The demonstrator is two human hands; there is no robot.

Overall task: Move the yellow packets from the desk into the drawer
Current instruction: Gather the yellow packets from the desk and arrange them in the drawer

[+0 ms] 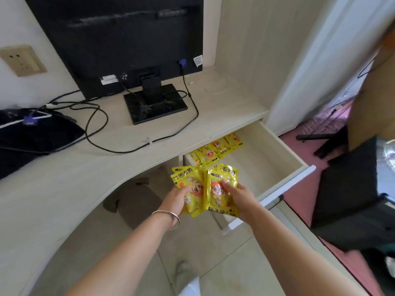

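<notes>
Hands meet over the near corner of an open drawer (284, 146), each closed on its own bunch of yellow packets. The left hand (175, 199), a thin bangle (171, 218) on its wrist, has its grip shut around a fanned bunch of packets (183, 178), thumb on top and fingers hidden beneath. The right hand (237, 195) pinches a second bunch (218, 201) the same way, thumb pressed on the printed cartoon face. The two bunches sit side by side with their edges touching, held in the air just in front of the pale wooden surface (64, 171) and partly above the drawer's left front corner. Farther back in the drawer, against its rear left side, lies a loose overlapping row of more packets (215, 150), partly tucked under the surface's edge. The rest of the drawer floor is bare. Up on the surface stands a black monitor (119, 39) on a square base, its cables (192, 99) trailing across the top, with a dark bag (38, 133) at the far left. A black chair (352, 189) stands to the right of the drawer.
</notes>
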